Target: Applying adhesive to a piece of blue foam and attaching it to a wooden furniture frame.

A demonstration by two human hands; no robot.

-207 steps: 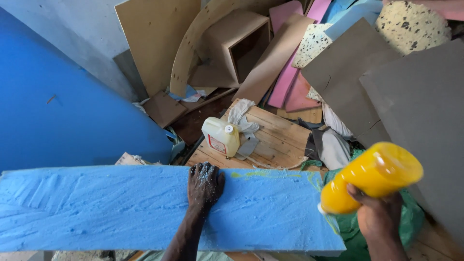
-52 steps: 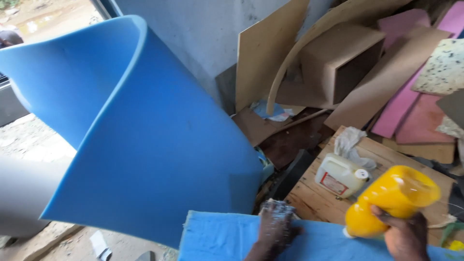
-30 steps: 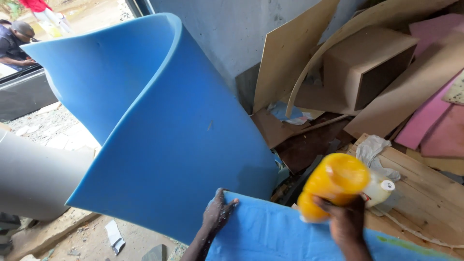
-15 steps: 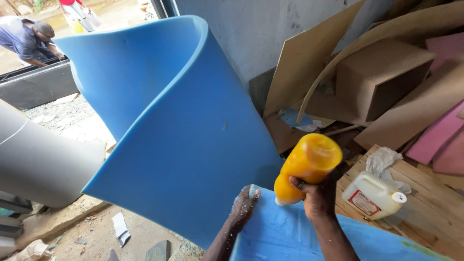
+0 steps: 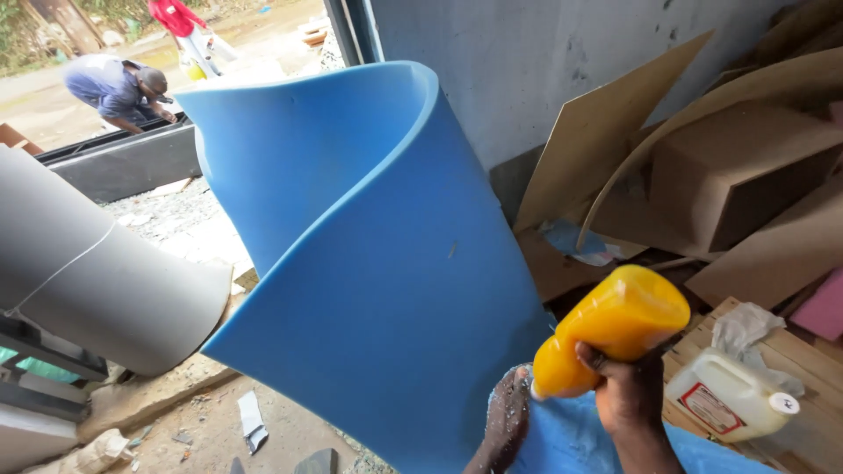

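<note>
Right hand (image 5: 630, 395), fingers wrapped tight round an upturned yellow plastic squeeze bottle (image 5: 610, 329), has come across from the flat blue foam slab's (image 5: 571, 443) right end to its left end; the nozzle now sits just above that end. Left hand (image 5: 507, 420), flecked white, fingers together, rests flat on the slab's left edge. Glue run looks near its end. A curled blue foam sheet (image 5: 378, 263) stands behind; a white plastic jug (image 5: 733, 399) lies on the wooden pallet (image 5: 812, 364).

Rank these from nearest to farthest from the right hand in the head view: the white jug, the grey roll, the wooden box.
From the right hand:
1. White jug, just to its right on the planks.
2. Wooden box, up and right by the wall.
3. Grey roll, far left.
</note>
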